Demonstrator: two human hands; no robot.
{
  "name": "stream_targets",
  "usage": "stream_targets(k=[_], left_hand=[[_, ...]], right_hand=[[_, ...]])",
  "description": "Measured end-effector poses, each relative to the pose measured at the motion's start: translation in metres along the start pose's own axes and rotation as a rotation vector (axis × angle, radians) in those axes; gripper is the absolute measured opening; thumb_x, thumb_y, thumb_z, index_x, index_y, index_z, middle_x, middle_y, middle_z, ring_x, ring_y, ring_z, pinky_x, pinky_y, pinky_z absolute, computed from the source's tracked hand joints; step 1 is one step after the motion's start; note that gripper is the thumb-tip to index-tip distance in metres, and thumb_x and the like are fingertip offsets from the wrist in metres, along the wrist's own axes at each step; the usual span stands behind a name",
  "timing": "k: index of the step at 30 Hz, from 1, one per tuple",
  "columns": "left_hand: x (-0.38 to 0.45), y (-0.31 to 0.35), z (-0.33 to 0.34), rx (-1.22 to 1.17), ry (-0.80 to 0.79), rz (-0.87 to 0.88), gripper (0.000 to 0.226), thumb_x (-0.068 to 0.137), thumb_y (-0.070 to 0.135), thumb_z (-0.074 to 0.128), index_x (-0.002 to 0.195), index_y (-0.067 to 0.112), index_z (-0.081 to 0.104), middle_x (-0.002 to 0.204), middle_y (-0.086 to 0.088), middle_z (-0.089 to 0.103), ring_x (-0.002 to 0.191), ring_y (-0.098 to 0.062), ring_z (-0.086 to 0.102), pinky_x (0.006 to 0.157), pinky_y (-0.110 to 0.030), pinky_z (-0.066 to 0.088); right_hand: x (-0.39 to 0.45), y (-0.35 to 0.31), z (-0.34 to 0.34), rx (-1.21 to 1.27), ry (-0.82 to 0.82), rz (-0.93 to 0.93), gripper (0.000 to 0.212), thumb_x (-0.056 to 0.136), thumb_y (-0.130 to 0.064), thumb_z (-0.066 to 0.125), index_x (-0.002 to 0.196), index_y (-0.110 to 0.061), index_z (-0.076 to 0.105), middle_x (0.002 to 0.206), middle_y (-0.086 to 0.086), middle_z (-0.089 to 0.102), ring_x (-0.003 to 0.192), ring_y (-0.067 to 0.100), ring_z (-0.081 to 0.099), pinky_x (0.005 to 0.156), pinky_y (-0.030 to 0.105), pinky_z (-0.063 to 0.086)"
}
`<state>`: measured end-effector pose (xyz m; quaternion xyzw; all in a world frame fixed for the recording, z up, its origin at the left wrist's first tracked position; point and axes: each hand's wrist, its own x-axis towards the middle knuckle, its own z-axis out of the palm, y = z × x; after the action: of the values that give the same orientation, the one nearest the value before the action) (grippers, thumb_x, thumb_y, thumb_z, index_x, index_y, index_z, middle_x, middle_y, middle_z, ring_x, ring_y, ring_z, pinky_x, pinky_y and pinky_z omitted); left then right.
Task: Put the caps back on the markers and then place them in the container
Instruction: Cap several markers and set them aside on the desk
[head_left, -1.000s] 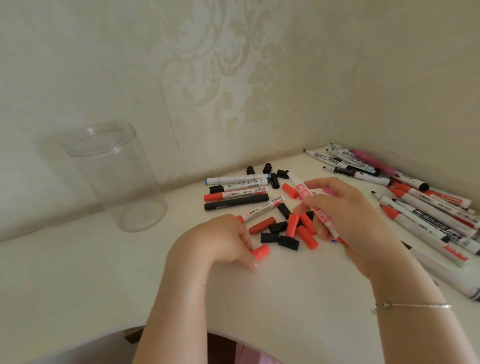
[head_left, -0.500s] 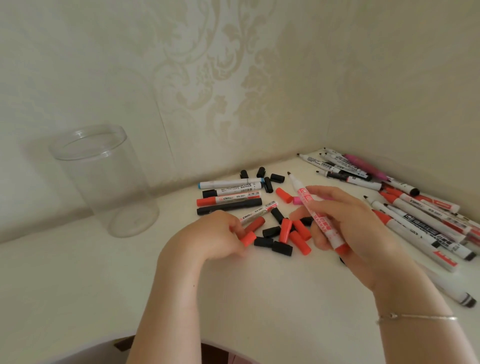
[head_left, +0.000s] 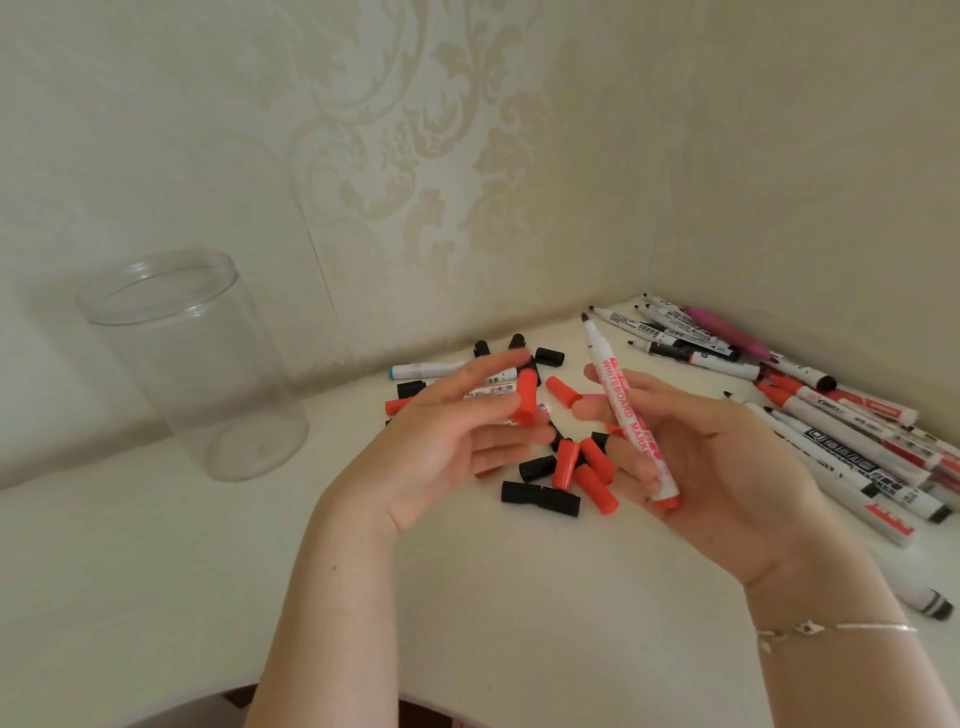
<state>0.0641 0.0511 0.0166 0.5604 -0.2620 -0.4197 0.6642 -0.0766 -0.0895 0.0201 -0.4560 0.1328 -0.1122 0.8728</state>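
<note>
Right hand (head_left: 691, 457) grip pinches the uncapped red marker (head_left: 626, 415), tip up and clear of the fingers, exposed for capping. Left hand (head_left: 447, 441) grip holds the red cap (head_left: 525, 396) at its fingertips, just left of that tip. Container (head_left: 192, 364) stands well left, empty.

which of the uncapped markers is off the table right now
The red whiteboard marker in the right hand, tip pointing up; every other uncapped marker lies flat on the table.

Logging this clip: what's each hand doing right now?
Left hand: pinching a red cap.
Right hand: holding an uncapped red marker.
</note>
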Motion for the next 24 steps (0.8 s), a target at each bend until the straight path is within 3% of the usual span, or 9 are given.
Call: stream_targets(k=[3,5,8,10,14,20,24], left_hand=[[0.005,0.001,0.010,-0.300,0.020,0.045,0.028,0.093,0.013,0.053,0.119,0.019,0.064,0.098,-0.007,0.073,0.094,-0.021,0.071,0.082,-0.030,0.057],[0.009,0.000,0.014,-0.403,0.054,0.059,0.022,0.093,0.014,0.055,0.113,0.016,0.064,0.097,-0.006,0.073,0.091,-0.019,0.072,0.079,-0.030,0.058],[0.013,0.000,0.018,-0.465,0.098,0.051,0.016,0.092,0.015,0.058,0.106,0.014,0.064,0.095,-0.007,0.073,0.084,-0.018,0.072,0.071,-0.029,0.058],[0.014,0.000,0.019,-0.454,0.103,0.049,0.016,0.091,0.017,0.059,0.106,0.012,0.064,0.099,-0.009,0.072,0.085,-0.018,0.071,0.070,-0.028,0.058],[0.014,0.000,0.022,-0.423,0.111,0.082,0.014,0.092,0.016,0.057,0.105,0.013,0.061,0.098,-0.009,0.073,0.087,-0.019,0.071,0.071,-0.028,0.057],[0.013,-0.001,0.026,-0.195,0.170,0.160,0.016,0.094,0.013,0.057,0.109,0.016,0.060,0.092,-0.005,0.074,0.086,-0.020,0.071,0.089,-0.036,0.052],[0.011,0.000,0.029,-0.057,0.215,0.242,0.016,0.093,0.009,0.058,0.108,0.014,0.060,0.094,-0.006,0.075,0.088,-0.018,0.072,0.087,-0.034,0.053]], right_hand=[[0.000,0.002,0.002,-0.123,-0.038,-0.028,0.033,0.086,-0.009,0.041,0.111,-0.003,0.061,0.088,0.018,0.064,0.034,0.012,0.034,0.048,0.027,0.025],[-0.002,0.002,0.004,-0.199,-0.057,-0.035,0.035,0.084,-0.009,0.041,0.111,-0.003,0.063,0.087,0.022,0.062,0.034,0.012,0.034,0.059,0.039,0.013],[-0.004,0.000,0.007,-0.306,-0.042,-0.027,0.033,0.085,-0.008,0.042,0.108,-0.004,0.064,0.088,0.023,0.065,0.034,0.013,0.035,0.048,0.029,0.018],[-0.005,-0.001,0.009,-0.360,-0.015,-0.018,0.030,0.086,-0.006,0.042,0.106,-0.005,0.064,0.088,0.023,0.067,0.034,0.013,0.035,0.040,0.021,0.023],[-0.005,-0.002,0.012,-0.406,0.057,-0.026,0.029,0.090,-0.004,0.042,0.112,-0.003,0.062,0.086,0.023,0.068,0.034,0.013,0.037,0.035,0.021,0.028],[-0.008,-0.002,0.015,-0.511,0.153,-0.021,0.026,0.092,-0.005,0.046,0.109,-0.011,0.065,0.083,0.017,0.071,0.039,0.015,0.038,0.039,0.019,0.027],[-0.010,-0.005,0.017,-0.615,0.204,-0.030,0.026,0.091,-0.004,0.049,0.103,-0.018,0.068,0.077,0.011,0.072,0.041,0.015,0.039,0.041,0.021,0.024]])
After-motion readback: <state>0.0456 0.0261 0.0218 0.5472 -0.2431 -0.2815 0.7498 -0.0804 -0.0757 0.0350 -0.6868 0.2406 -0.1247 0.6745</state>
